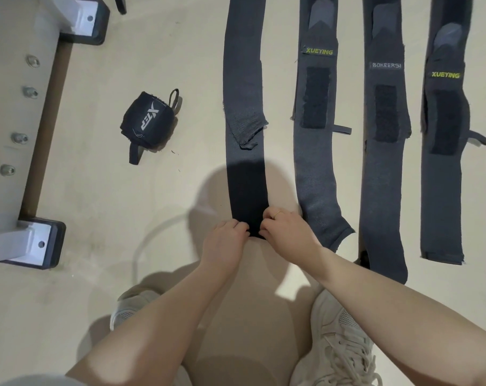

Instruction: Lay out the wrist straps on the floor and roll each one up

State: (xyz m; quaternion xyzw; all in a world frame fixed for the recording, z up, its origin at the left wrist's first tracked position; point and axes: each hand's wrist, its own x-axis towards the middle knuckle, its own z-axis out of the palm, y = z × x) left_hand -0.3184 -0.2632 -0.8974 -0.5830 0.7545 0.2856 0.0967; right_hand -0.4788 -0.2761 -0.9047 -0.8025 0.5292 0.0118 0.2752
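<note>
Starting the roll on the leftmost flat strap (244, 107), near end pinched by left hand (227, 238) and right hand (285, 228) on the floor (102, 204); next, tight even turns away, like the rolled strap (145, 117)

This looks like a gym or home workout room. A white metal equipment frame (27, 135) with bolts and black rubber-capped feet stands on the beige floor (111, 218) at its left edge, and lifting wrist straps (317, 121) lie in a row, one rolled strap (147, 118) beside them.
</note>
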